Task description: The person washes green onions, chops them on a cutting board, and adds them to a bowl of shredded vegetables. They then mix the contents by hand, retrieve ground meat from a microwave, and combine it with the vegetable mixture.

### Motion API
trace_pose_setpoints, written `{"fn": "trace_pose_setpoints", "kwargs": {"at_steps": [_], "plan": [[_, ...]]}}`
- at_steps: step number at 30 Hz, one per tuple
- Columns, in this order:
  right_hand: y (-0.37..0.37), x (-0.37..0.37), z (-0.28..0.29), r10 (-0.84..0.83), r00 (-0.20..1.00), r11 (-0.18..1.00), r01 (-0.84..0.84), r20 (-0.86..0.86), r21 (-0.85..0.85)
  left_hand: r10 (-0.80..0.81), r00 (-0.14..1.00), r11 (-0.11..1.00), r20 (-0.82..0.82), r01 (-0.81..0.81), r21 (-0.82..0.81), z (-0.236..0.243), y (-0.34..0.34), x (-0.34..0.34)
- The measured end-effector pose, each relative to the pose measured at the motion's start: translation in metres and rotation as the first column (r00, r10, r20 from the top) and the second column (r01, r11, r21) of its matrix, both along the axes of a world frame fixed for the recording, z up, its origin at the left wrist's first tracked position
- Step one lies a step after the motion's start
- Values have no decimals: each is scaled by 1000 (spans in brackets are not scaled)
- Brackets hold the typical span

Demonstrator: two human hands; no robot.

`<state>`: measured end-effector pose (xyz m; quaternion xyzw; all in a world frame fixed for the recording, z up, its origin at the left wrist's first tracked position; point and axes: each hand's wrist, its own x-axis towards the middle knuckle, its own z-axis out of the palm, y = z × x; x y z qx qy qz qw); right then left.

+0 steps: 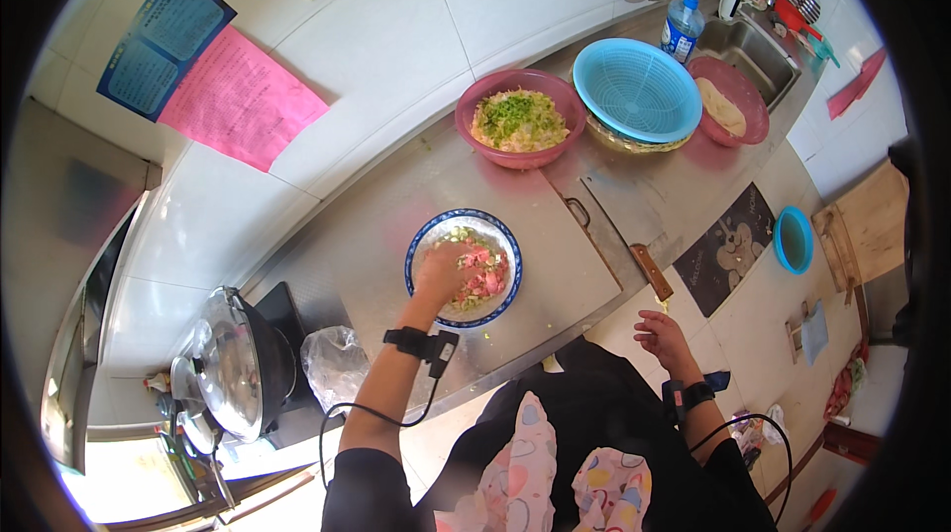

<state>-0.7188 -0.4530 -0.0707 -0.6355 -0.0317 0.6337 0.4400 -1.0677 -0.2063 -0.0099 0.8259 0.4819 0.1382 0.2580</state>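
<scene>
A white bowl with a blue rim (503,241) holds chopped pink meat and pale green pieces (483,279). My left hand (446,271) is down in this mixture, its fingertips hidden. My right hand (666,339) hangs in the air past the counter's front edge, fingers apart and slightly bent, holding nothing. Just above it, a knife with a wooden handle (651,269) lies across the counter edge. The bowl stands on the steel worktop (376,245).
Behind are a pink bowl of shredded vegetables (520,121), a blue colander (636,86), a pink bowl with dough (723,106), a soap bottle (682,27) and a sink (753,56). At left are a lidded pot (233,364) and plastic bag (335,369). A blue basin (792,235) sits on the floor.
</scene>
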Motion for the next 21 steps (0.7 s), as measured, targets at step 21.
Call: {"fn": "trace_pose_setpoints", "kwargs": {"at_steps": [21], "plan": [[1,1,1,18,1000,1000,-18,24,-6,-89,986,980,-138,112,165,-26,16,21]]}}
